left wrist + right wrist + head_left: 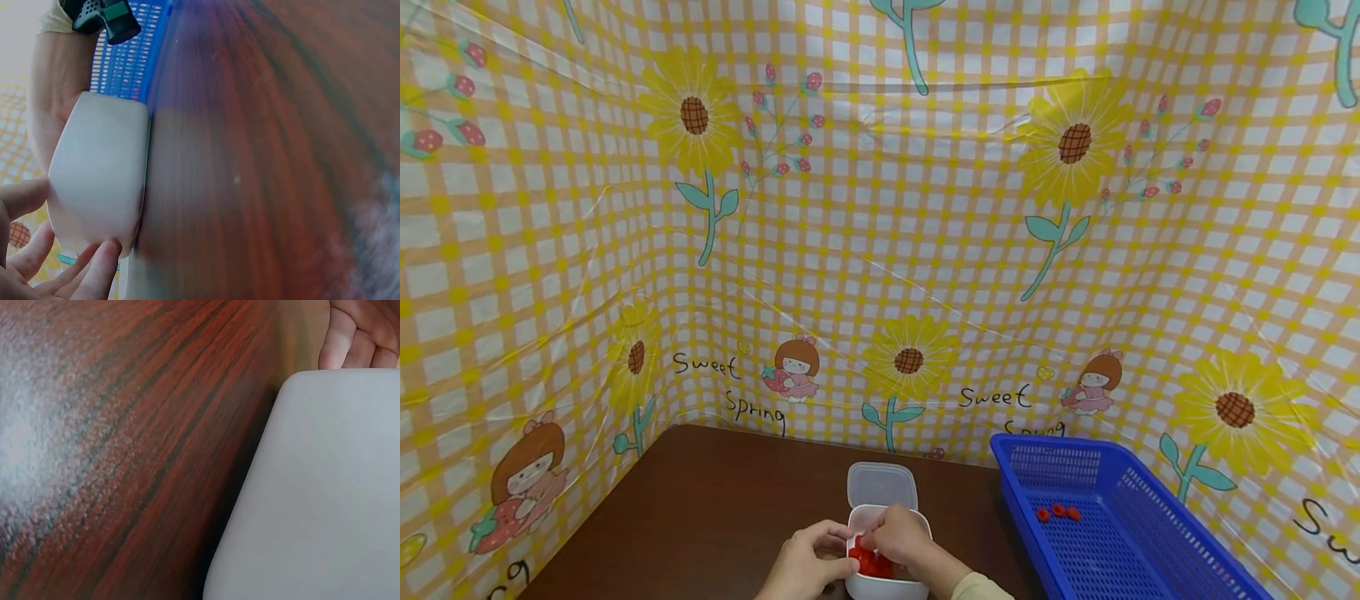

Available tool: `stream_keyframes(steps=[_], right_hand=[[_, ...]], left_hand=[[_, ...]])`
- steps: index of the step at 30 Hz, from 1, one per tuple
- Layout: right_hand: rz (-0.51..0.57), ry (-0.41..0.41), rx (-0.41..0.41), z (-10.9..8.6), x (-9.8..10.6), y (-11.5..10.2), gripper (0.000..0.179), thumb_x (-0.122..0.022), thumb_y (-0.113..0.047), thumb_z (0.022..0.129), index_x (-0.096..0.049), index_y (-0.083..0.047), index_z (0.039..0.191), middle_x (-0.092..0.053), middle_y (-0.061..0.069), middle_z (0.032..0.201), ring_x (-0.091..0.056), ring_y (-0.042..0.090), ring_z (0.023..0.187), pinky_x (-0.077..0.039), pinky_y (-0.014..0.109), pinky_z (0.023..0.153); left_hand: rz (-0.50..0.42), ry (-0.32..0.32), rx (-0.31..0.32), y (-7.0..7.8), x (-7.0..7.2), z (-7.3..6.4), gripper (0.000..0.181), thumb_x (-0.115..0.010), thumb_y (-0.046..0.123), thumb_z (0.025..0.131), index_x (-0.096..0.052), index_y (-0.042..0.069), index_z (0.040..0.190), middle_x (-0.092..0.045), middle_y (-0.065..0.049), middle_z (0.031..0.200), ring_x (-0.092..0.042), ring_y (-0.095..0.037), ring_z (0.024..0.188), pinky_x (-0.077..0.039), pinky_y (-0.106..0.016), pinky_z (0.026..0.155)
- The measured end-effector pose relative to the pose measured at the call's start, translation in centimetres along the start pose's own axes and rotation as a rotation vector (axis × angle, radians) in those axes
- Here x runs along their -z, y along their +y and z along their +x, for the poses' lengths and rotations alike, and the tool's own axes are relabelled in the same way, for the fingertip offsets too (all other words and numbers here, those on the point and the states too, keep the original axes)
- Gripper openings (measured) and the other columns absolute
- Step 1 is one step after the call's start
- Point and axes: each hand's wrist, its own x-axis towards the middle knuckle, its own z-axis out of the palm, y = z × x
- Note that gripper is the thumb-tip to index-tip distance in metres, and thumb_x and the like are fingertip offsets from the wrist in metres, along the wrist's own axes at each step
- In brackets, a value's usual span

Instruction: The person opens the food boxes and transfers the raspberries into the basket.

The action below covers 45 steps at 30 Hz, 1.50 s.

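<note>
In the head view a white plastic box (pixel 887 588) stands on the dark wooden table, with red berry-like pieces (pixel 874 568) inside. My left hand (pixel 808 560) holds its left side, thumb at the near rim and fingers farther along. The left wrist view has the box's outer wall (pixel 100 169) with the left fingertips (pixel 103 262) against it. My right hand (pixel 904 540) reaches down into the box, fingertips at the red pieces; whether they pinch one is hidden. In the right wrist view the wall (pixel 312 494) fills the right side, some fingers (pixel 350 340) beyond its edge.
Behind the box lies a translucent lid (pixel 882 487). To the right stands a blue perforated basket (pixel 1022 508) with a few red berries (pixel 1059 510) in its far left part. A checked flower-print sheet (pixel 880 233) encloses the table at the back and sides.
</note>
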Motion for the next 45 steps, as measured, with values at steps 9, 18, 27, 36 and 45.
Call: stream_keyframes(steps=[9,18,27,36,45], right_hand=[[0.027,-0.034,0.002,-0.4,0.2,0.0,0.016,-0.072,-0.002,0.08,-0.068,0.0,0.064,-0.052,-0.004,0.053,-0.044,0.009,0.049,-0.032,0.018,0.042],[0.042,-0.05,0.0,-0.4,0.3,0.1,0.013,-0.072,-0.002,0.081,-0.071,0.001,0.068,-0.059,-0.001,0.058,-0.051,0.01,0.054,-0.038,0.019,0.046],[0.049,-0.033,0.037,-0.4,0.3,0.3,0.012,-0.07,0.001,0.078,-0.069,0.003,0.066,-0.056,-0.004,0.056,-0.049,0.008,0.053,-0.04,0.02,0.048],[0.088,-0.058,0.035,-0.4,0.4,0.0,0.011,-0.068,0.002,0.08,-0.07,0.006,0.069,-0.055,-0.002,0.057,-0.048,0.01,0.055,-0.038,0.019,0.048],[0.007,-0.095,0.082,0.0,1.8,-1.0,0.01,-0.07,-0.003,0.084,-0.074,0.005,0.08,-0.064,0.007,0.064,-0.049,0.01,0.055,-0.039,0.021,0.05]], left_hand=[[-0.054,-0.011,0.019,-0.2,-0.3,-0.1,0.033,-0.081,0.01,0.081,-0.068,0.002,0.111,-0.073,-0.018,0.102,-0.074,-0.025,0.083,-0.058,-0.035,0.071],[-0.046,-0.002,0.036,0.2,-0.5,-0.2,0.035,-0.082,0.009,0.08,-0.069,0.001,0.112,-0.073,-0.02,0.102,-0.074,-0.027,0.083,-0.059,-0.04,0.071],[-0.066,0.012,0.055,0.3,-0.7,0.0,0.035,-0.082,0.009,0.08,-0.068,0.0,0.112,-0.073,-0.02,0.101,-0.074,-0.029,0.084,-0.06,-0.042,0.071],[-0.081,0.013,0.057,0.2,-0.5,0.0,0.036,-0.083,0.008,0.08,-0.067,-0.001,0.112,-0.074,-0.02,0.1,-0.074,-0.029,0.083,-0.061,-0.042,0.07],[-0.057,0.001,0.07,0.4,-0.1,0.1,0.037,-0.082,0.012,0.082,-0.068,0.001,0.114,-0.074,-0.02,0.103,-0.074,-0.029,0.084,-0.06,-0.043,0.072]])
